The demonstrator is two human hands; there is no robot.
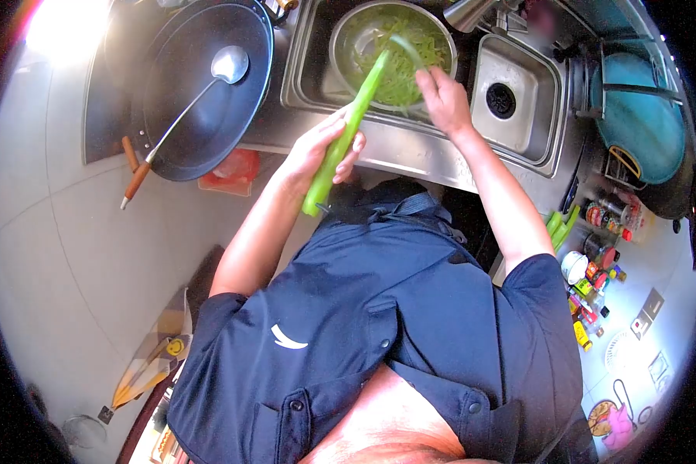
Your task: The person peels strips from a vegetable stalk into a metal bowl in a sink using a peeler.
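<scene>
My left hand is wrapped round a long, bright green celtuce stem, its narrow end tilted up over a metal bowl. Close to that narrow end, my right hand is closed on a curved tool, blurred by motion, that looks like a peeler. Thin green peelings lie heaped in the bowl. The bowl sits in the left basin of a steel sink.
A dark wok holding a ladle stands left of the sink. The smaller basin has a black drain. More green stems and several seasoning bottles are on the right. A red bag shows below the wok.
</scene>
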